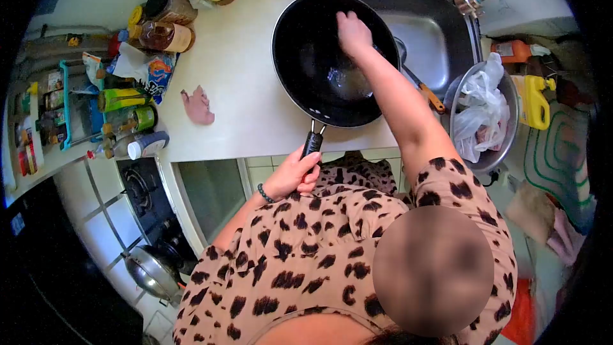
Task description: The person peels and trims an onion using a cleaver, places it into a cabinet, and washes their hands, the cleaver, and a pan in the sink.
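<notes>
A black wok is held over the counter's edge and the left part of the sink, its inside dark with a wet shine near the bottom. My left hand is wrapped round the wok's handle, close to my body. Inside the wok, near its far right wall, is my right hand with the fingers curled together. Whatever those fingers hold, if anything, is hidden. Beside the wok, a utensil with an orange-brown handle leans at the sink's near edge, partly covered by my right forearm.
The steel sink lies behind and right of the wok. A metal bowl holds plastic bags. On the white counter rests a crumpled pinkish thing. Bottles and jars stand left; a yellow jug stands right.
</notes>
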